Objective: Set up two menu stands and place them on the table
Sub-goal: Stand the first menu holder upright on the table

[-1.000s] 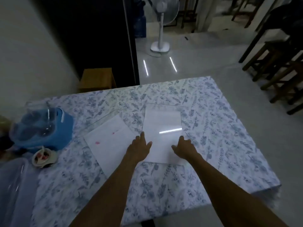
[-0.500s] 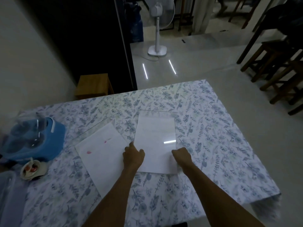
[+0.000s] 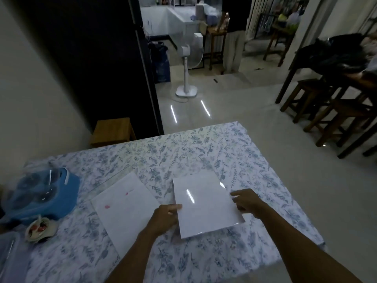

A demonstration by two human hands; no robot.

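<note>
Gripping the glossy menu stand (image 3: 206,205) at both side edges, left hand (image 3: 165,218) and right hand (image 3: 247,202), fingertips hidden beneath

Two menu stands lie on the table (image 3: 234,152): the left menu stand (image 3: 124,209) flat, the right menu stand (image 3: 206,205) beside it, between the left hand (image 3: 164,218) and the right hand (image 3: 247,202). A container (image 3: 40,195) sits at the table's left edge, with a small bowl (image 3: 39,229) before it.

Blue container (image 3: 43,198) with clear lid at desk's left edge, small bowl (image 3: 39,229) just beside it. Wooden stool (image 3: 112,130) behind desk. White standing fan (image 3: 188,56) on glossy floor (image 3: 255,111). Dark wooden stools (image 3: 330,113) right.
</note>
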